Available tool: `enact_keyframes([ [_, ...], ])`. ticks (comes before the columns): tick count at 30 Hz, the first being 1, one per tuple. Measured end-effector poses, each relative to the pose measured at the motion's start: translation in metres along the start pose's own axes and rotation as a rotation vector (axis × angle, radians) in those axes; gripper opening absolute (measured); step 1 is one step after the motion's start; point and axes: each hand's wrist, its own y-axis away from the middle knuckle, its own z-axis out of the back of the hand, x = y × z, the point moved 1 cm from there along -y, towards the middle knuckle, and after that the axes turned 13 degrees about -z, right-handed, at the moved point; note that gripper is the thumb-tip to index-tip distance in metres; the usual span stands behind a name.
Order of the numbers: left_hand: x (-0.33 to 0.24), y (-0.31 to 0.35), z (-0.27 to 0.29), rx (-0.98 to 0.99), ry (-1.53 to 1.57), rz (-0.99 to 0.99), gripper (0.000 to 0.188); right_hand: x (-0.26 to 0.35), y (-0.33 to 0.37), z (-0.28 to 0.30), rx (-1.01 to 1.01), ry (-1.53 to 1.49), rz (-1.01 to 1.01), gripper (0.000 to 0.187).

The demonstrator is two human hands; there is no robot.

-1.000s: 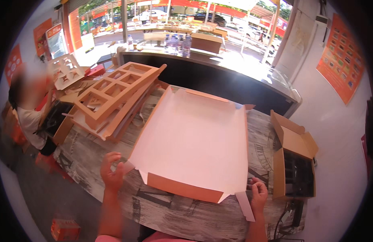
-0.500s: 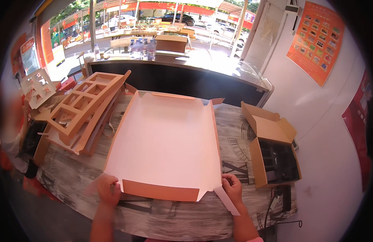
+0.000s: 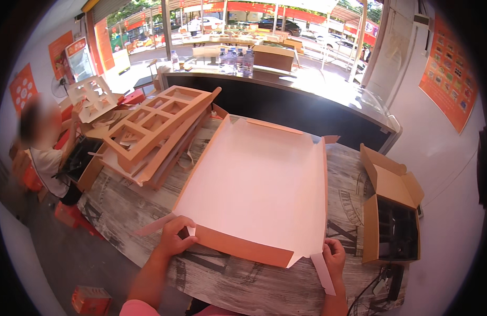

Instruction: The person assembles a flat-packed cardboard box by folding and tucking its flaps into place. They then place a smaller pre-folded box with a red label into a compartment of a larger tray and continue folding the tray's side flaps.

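One large flat cardboard box blank, white inside and brown outside [image 3: 259, 184], is laid open on the grey wood-patterned table [image 3: 133, 210], its side walls partly raised. Two hands are seen at its near edge. One open brown cardboard carton with dark contents [image 3: 391, 216] is stood at the table's right end, and one stack of brown cardboard divider frames with window cut-outs [image 3: 156, 126] is piled at the far left; the number of frames in the pile cannot be counted. Several clear water bottles [image 3: 238, 58] are stood on the dark counter [image 3: 285, 105] beyond, too small to be numbered. One seated person [image 3: 43, 152] is seen at the left edge, partly cut off. A small orange box [image 3: 90, 299] is lain on the floor below. The left hand [image 3: 176, 237] is curled at the blank's near left corner, with fingers closed on the brown corner flap. The right hand [image 3: 334, 257] is placed at the near right corner, touching the loose white flap [image 3: 323, 274]; whether that flap is pinched cannot be told, the fingertips being hidden.
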Motion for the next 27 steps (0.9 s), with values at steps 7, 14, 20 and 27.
enact_keyframes([
  [7, -0.007, 0.002, 0.009, 0.101, 0.064, -0.015, 0.056, 0.004, 0.000, -0.006, 0.010, 0.022, 0.014, 0.010],
  [14, -0.009, -0.003, 0.005, 0.133, -0.014, -0.029, 0.061, 0.005, -0.001, -0.002, -0.009, 0.052, 0.006, 0.011],
  [20, -0.013, -0.002, 0.006, 0.178, -0.017, 0.172, 0.058, 0.010, 0.003, -0.003, -0.006, 0.046, -0.017, 0.011],
  [27, -0.009, -0.003, 0.004, 0.116, -0.050, -0.094, 0.054, 0.003, -0.003, 0.001, 0.000, 0.073, 0.001, 0.011],
])
